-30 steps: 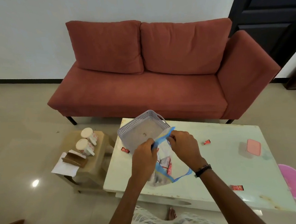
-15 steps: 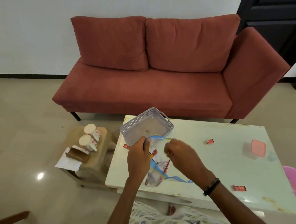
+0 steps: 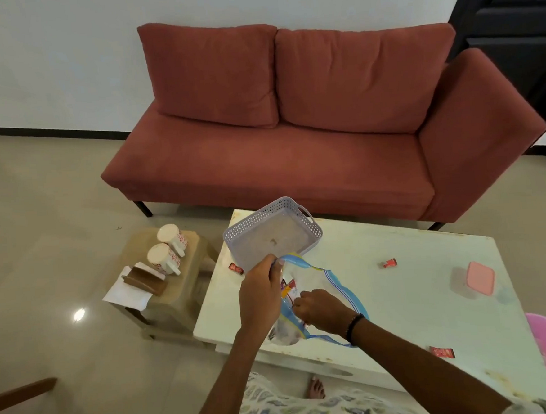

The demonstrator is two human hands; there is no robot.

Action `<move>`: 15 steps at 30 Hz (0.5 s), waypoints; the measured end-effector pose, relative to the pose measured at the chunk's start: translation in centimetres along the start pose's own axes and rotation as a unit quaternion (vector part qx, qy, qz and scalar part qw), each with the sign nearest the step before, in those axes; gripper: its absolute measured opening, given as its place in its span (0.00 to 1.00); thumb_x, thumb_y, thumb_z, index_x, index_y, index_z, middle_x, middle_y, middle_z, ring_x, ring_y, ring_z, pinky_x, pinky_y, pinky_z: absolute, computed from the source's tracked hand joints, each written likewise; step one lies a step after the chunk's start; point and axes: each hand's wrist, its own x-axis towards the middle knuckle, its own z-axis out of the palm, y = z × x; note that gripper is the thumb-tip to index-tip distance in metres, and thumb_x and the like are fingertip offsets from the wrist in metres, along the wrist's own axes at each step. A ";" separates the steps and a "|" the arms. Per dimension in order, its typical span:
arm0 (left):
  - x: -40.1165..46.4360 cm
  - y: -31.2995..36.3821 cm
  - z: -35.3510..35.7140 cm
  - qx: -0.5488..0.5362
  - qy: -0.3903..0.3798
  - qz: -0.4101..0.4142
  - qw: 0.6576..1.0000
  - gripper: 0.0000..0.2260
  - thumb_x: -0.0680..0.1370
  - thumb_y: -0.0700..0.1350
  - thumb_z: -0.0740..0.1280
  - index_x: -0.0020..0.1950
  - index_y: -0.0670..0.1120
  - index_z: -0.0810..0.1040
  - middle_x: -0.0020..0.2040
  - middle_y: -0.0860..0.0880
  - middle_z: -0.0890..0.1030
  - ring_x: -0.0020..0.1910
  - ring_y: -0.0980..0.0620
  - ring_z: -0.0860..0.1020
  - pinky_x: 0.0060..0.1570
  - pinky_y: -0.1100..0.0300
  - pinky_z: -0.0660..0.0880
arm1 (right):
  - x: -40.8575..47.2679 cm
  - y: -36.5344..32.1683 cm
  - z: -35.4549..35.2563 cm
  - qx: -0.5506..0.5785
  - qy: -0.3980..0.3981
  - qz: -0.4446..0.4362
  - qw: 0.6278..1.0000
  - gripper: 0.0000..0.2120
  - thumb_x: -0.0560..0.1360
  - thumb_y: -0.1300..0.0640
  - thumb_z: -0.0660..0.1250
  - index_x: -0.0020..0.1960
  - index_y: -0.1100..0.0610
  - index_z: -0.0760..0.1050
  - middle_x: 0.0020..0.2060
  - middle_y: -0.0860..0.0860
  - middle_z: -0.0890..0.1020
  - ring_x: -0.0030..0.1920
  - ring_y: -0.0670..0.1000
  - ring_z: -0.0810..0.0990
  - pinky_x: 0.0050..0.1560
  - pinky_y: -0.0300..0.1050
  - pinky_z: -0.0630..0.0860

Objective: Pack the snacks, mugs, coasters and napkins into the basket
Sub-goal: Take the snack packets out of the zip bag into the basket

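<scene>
On bench (image 3: 400, 295): left hand (image 3: 260, 296) pinching zip bag (image 3: 315, 278) rim; right hand (image 3: 321, 310) reaching inside, fingers curled, grasp undeterminable.

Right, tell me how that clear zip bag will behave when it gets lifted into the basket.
The clear zip bag will probably flop: its blue-edged mouth already sags open where the left hand pinches it. It looks light, holding only a few snack packets. With the right hand inside, the contents may slide or spill toward the basket if tipped.

Soft daylight, floor glare (image 3: 79, 314), wide-angle distortion
</scene>
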 end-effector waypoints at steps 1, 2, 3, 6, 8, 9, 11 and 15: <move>0.2 -0.1 0.0 -0.002 0.003 -0.006 1.000 0.14 0.80 0.52 0.56 0.54 0.46 0.77 0.47 0.46 0.81 0.40 0.54 0.72 0.35 0.69 0.72 | 0.1 0.3 0.1 0.008 0.006 0.001 1.000 0.19 0.47 0.62 0.83 0.28 0.50 0.76 0.23 0.45 0.77 0.24 0.46 0.76 0.20 0.35 0.66; 0.4 -0.1 -0.1 -0.003 0.006 -0.010 1.000 0.14 0.80 0.51 0.56 0.53 0.46 0.77 0.46 0.47 0.81 0.39 0.54 0.72 0.33 0.69 0.71 | 0.2 0.6 0.1 0.021 0.014 0.009 1.000 0.18 0.48 0.63 0.83 0.29 0.50 0.76 0.24 0.45 0.77 0.25 0.46 0.76 0.20 0.35 0.66; 0.6 -0.2 -0.1 0.001 0.009 -0.012 1.000 0.13 0.80 0.51 0.56 0.52 0.46 0.77 0.44 0.48 0.79 0.39 0.54 0.72 0.32 0.68 0.71 | 0.1 0.9 -0.4 0.037 0.032 0.017 0.999 0.17 0.51 0.63 0.82 0.30 0.50 0.76 0.25 0.46 0.77 0.25 0.47 0.77 0.20 0.35 0.64; 1.6 -0.7 0.2 0.020 0.017 -0.015 1.000 0.12 0.81 0.50 0.56 0.46 0.46 0.74 0.37 0.50 0.76 0.36 0.50 0.73 0.25 0.67 0.61 | -0.4 1.6 -3.6 0.086 0.086 0.013 0.992 0.08 0.65 0.66 0.72 0.37 0.56 0.75 0.33 0.53 0.80 0.33 0.56 0.81 0.27 0.42 0.64; 2.3 -1.4 0.6 0.021 0.016 -0.025 0.999 0.12 0.81 0.49 0.56 0.44 0.45 0.73 0.35 0.48 0.76 0.36 0.45 0.75 0.27 0.61 0.60 | -0.7 2.4 -6.0 0.133 0.112 0.033 0.984 0.02 0.73 0.63 0.65 0.45 0.59 0.75 0.43 0.57 0.80 0.42 0.60 0.81 0.35 0.48 0.66; 2.6 -1.7 0.8 0.017 0.015 -0.034 0.999 0.12 0.81 0.49 0.57 0.43 0.45 0.73 0.36 0.46 0.78 0.35 0.44 0.74 0.28 0.58 0.60 | -0.9 2.8 -7.3 0.147 0.120 0.050 0.980 0.03 0.74 0.62 0.63 0.47 0.58 0.75 0.46 0.56 0.80 0.45 0.60 0.80 0.38 0.48 0.66; 3.3 -2.0 1.2 0.006 0.017 -0.051 0.999 0.12 0.81 0.48 0.57 0.44 0.43 0.74 0.37 0.44 0.78 0.35 0.46 0.72 0.28 0.58 0.60 | -1.7 4.0 -9.8 0.197 0.149 0.084 0.965 0.02 0.73 0.59 0.66 0.45 0.57 0.75 0.47 0.53 0.80 0.47 0.57 0.79 0.41 0.47 0.68; 5.4 -2.1 1.6 -0.039 0.022 -0.087 0.995 0.14 0.81 0.48 0.57 0.44 0.41 0.75 0.36 0.46 0.76 0.36 0.47 0.74 0.31 0.58 0.63 | -2.2 7.2 -13.4 0.287 0.216 0.131 0.924 0.04 0.69 0.56 0.72 0.40 0.53 0.76 0.44 0.46 0.83 0.44 0.51 0.81 0.41 0.45 0.71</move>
